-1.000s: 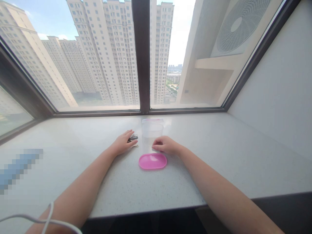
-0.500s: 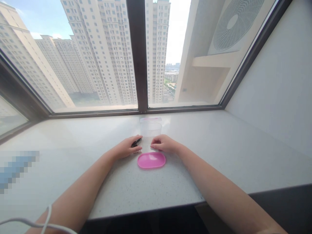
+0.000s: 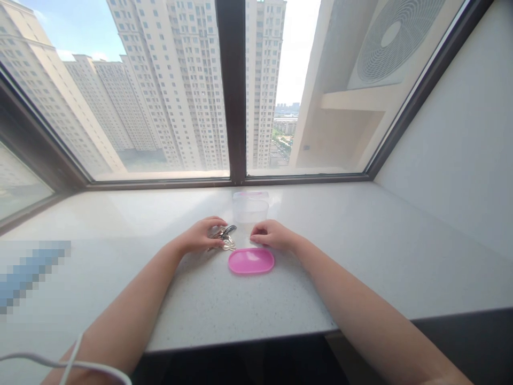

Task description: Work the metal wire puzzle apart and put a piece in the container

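while in the left hand (image 3: 199, 236), keys (image 3: 226, 234) just beside the clear container (image 3: 250, 207)

Speckled sill (image 3: 360, 256): keys (image 3: 227, 238), container (image 3: 250, 209), pink lid (image 3: 251, 261)

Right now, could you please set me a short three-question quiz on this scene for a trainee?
1. True or false: the lid lies on the counter, off the tub.
2. What are the left hand fingers closed on? A. keys B. a pen C. a spoon
3. Where does the right hand rest relative to the tub and lid?

Key
1. True.
2. A.
3. On the counter at the tub's near side, just beyond the lid's far edge. Whether it touches the tub cannot be told.
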`<state>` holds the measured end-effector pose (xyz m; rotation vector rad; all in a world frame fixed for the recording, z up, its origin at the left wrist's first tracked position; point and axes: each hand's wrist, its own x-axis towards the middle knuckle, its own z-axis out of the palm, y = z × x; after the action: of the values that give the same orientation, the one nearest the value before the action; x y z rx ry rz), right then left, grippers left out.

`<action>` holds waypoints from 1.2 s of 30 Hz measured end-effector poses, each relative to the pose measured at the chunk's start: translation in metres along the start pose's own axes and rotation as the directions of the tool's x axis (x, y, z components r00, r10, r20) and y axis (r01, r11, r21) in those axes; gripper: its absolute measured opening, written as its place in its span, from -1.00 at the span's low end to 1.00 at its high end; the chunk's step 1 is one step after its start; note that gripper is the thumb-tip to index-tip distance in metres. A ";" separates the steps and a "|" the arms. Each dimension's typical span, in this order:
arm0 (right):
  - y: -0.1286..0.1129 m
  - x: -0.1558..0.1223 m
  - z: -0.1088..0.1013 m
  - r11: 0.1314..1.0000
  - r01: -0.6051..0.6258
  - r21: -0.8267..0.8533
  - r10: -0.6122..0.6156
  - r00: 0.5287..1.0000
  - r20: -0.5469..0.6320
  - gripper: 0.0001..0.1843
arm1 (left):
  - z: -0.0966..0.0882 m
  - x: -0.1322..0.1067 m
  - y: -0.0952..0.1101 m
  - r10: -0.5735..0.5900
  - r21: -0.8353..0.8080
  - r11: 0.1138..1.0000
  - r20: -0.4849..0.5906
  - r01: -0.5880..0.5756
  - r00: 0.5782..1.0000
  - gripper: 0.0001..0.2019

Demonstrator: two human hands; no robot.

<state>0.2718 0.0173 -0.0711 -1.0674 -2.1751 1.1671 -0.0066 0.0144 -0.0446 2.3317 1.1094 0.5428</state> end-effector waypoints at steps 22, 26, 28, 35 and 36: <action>-0.004 -0.002 -0.001 1.000 -0.016 0.004 0.016 1.000 0.002 -0.75 | -0.003 -0.001 -0.008 -0.192 -0.024 0.981 -0.142 0.191 0.971 -0.68; -0.004 -0.002 0.000 1.000 -0.001 -0.011 0.001 1.000 -0.001 -0.76 | -0.003 -0.001 -0.011 -0.164 0.005 0.986 -0.183 0.168 0.969 -0.70; -0.004 -0.002 0.000 1.000 -0.002 -0.019 0.002 1.000 -0.001 -0.76 | -0.003 -0.002 -0.013 -0.159 0.023 0.986 -0.195 0.167 0.968 -0.70; -0.003 -0.002 -0.001 1.000 -0.004 -0.025 0.004 1.000 0.003 -0.75 | -0.005 -0.002 -0.012 -0.170 -0.021 0.985 -0.229 0.170 0.959 -0.71; -0.002 -0.002 -0.001 1.000 0.000 -0.029 0.000 1.000 0.002 -0.76 | -0.006 -0.002 -0.011 -0.172 -0.042 0.985 -0.224 0.167 0.959 -0.72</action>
<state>0.2723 0.0156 -0.0688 -1.0788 -2.1995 1.1411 -0.0171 0.0204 -0.0465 2.1682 1.3850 0.7673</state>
